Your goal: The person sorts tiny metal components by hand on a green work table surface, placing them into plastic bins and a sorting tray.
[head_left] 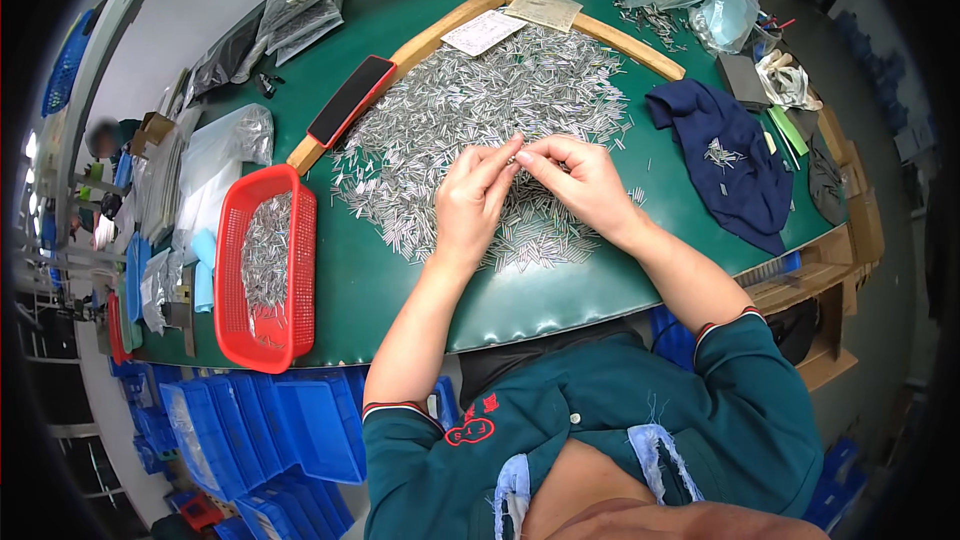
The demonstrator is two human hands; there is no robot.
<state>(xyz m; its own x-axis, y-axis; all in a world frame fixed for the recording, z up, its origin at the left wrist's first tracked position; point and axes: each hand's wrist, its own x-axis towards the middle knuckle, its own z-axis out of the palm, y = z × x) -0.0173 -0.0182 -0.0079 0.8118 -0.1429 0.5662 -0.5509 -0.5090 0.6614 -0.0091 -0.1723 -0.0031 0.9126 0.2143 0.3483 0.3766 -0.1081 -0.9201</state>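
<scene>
A wide heap of small silvery metal pins (500, 70) covers the middle of the green table. Over its near part, my left hand (470, 202) and my right hand (572, 180) meet at the fingertips. Thumb and fingers of both are pinched together, with a tiny dark-and-shiny bit between them, too small to name. Pins lie loose beneath and around both hands. To the left of them stands a red plastic basket (305, 285) holding more of the same pins (267, 255).
Wooden strips (625, 48) border the heap's far side, with a red-and-black block (352, 100) on the left one. Two paper cards (485, 32) lie at the top. A navy cloth (720, 130) carrying some pins is at the right. Blue bins (315, 425) stand below the table's edge.
</scene>
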